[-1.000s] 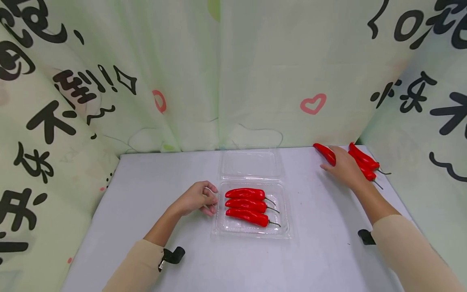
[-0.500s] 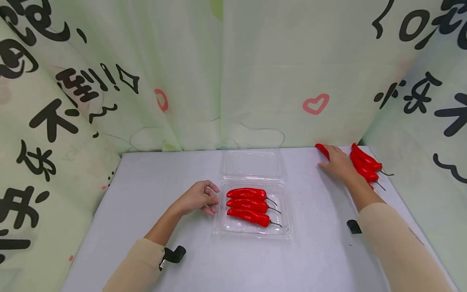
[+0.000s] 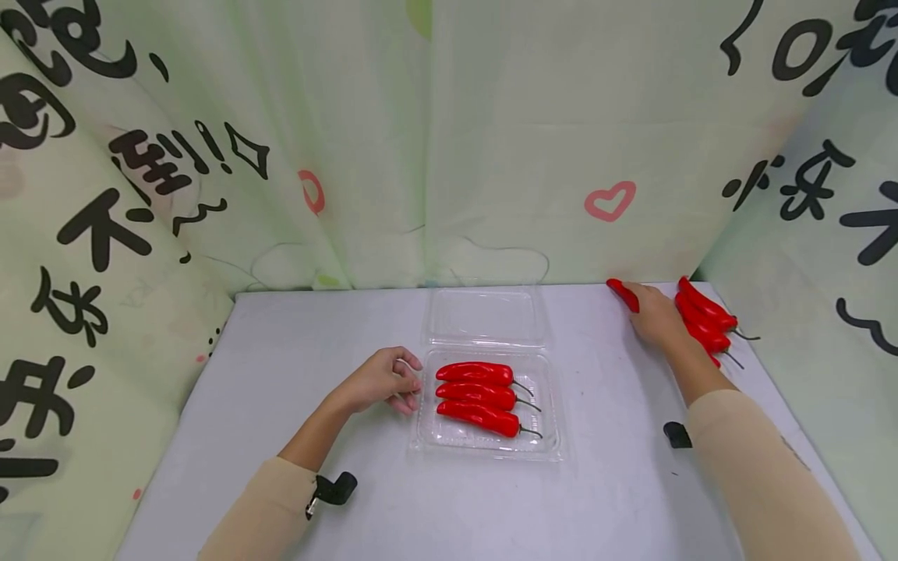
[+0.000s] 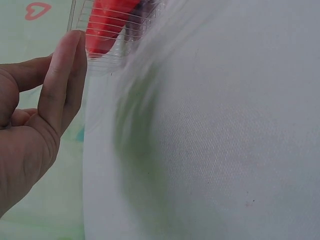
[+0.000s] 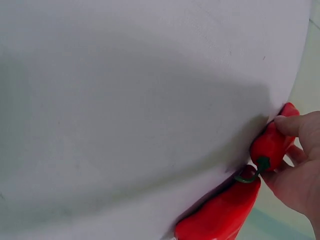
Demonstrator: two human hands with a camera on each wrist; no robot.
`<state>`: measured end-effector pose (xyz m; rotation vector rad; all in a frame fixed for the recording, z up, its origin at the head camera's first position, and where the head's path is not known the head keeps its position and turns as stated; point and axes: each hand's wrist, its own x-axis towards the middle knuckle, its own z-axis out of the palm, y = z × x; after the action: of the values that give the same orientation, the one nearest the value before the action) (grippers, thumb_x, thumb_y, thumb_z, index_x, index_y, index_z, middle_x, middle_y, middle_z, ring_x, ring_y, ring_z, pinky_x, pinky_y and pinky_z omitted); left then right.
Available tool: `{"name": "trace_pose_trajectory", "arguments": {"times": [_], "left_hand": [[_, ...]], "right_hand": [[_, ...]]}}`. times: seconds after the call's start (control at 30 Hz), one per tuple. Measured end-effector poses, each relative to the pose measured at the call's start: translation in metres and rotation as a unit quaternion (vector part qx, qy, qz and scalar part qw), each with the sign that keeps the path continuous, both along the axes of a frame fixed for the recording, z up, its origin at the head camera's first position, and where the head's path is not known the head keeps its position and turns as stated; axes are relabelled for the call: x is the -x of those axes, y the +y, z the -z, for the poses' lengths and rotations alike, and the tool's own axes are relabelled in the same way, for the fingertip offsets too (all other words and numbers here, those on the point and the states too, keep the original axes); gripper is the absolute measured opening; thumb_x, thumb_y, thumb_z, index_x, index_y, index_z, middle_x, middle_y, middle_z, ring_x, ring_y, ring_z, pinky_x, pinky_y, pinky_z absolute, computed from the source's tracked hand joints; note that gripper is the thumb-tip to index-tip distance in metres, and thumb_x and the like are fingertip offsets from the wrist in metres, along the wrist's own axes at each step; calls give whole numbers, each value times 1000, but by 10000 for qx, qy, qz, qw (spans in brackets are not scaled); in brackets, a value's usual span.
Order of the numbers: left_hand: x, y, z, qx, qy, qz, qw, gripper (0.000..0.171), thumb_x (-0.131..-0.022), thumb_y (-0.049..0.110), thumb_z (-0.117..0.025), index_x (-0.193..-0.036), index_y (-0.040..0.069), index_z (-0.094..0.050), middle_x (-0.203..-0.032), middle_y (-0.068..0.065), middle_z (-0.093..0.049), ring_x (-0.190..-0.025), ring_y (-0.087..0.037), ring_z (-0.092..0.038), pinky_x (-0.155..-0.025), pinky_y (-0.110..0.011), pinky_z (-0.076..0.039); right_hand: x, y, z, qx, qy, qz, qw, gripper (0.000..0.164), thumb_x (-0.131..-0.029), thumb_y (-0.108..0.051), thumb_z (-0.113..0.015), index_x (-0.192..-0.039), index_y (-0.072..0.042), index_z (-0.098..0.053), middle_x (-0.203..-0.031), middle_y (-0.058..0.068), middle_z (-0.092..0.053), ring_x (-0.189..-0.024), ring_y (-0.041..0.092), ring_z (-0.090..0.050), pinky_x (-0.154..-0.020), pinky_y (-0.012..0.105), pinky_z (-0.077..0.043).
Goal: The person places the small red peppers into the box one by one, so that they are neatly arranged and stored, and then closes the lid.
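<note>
My right hand (image 3: 657,313) pinches a red chili pepper (image 3: 621,294) between thumb and fingers at the table's back right. In the right wrist view, the green stem of the held pepper (image 5: 270,145) points away from the fingers. Another red pepper (image 5: 220,215) lies right beside it. Beside the left edge of a clear plastic clamshell box (image 3: 484,448) is my left hand (image 3: 382,380), fingers relaxed and fingertips right at the rim. Three red peppers (image 3: 477,395) lie side by side in the box, stems to the right.
More red peppers (image 3: 705,305) lie near the table's right edge, one partly hidden by my right forearm. The clear lid (image 3: 486,315) of the box lies folded back toward the curtain (image 3: 491,156). Printed curtains surround the white table (image 3: 281,335).
My right forearm has shifted slightly left, showing more of the peppers beside it. The right thumb has drawn in against the pepper. The left hand keeps its place by the box.
</note>
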<state>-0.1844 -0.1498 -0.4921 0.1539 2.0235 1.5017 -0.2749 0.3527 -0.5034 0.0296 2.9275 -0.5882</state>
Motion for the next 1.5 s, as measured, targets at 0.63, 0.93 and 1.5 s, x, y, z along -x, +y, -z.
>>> {"name": "trace_pose_trajectory", "arguments": {"times": [0.63,0.93,1.5], "left_hand": [[1,1,1,-35,-29,2,10000,26,-94,0,-65,-117,-3,-52,-88,-16,-65,-64,-25,-72,-62,-41,-64],[0,1,-2,-47,37,64,10000,28,-95,0,-64,-118,-5,-51,-88,-17,-65,-64,-24,-71,-62,-40,-64],[1,1,-1,26,29,49,10000,29,-94,0,-65,-119,-4,-51,-88,-16,-65,-64,-24,-71,-63,-40,-64]], "right_hand": [[-5,-4,-5,205,-182,329,9991,86,-88,-8,-72,-158,-7,-22,-150,33,-34,-132,55,-32,-98,71,-46],[-9,0,-13,324,-160,213,9991,87,-89,-11,-71,-159,-7,-20,-148,32,-34,-130,54,-33,-97,72,-46],[-41,-4,-37,555,70,123,9984,87,-90,-16,-74,-160,-14,-22,-141,35,-42,-119,52,-42,-78,55,-62]]}}
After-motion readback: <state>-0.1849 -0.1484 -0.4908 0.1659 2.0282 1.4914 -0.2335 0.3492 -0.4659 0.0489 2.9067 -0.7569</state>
